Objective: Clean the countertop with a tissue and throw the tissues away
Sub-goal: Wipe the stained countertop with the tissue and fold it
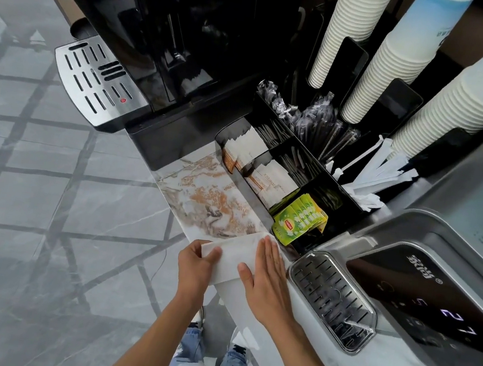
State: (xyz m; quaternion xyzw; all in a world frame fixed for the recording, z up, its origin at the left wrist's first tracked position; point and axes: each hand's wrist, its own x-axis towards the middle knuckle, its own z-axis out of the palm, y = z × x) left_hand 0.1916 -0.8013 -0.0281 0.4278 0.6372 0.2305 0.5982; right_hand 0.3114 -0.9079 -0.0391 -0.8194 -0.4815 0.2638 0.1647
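Marbled white-and-orange tabletop (201, 195) carries a white paper tissue (234, 259) at its near edge; the right hand (266, 282) presses it with flat, spread fingers, while the left hand (196, 265) pinches its left edge.

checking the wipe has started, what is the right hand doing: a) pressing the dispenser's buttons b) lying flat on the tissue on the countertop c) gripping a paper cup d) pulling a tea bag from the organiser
b: the right hand lies palm down, fingers spread, on the white tissue at the countertop edge, while the left hand pinches the tissue's left end.
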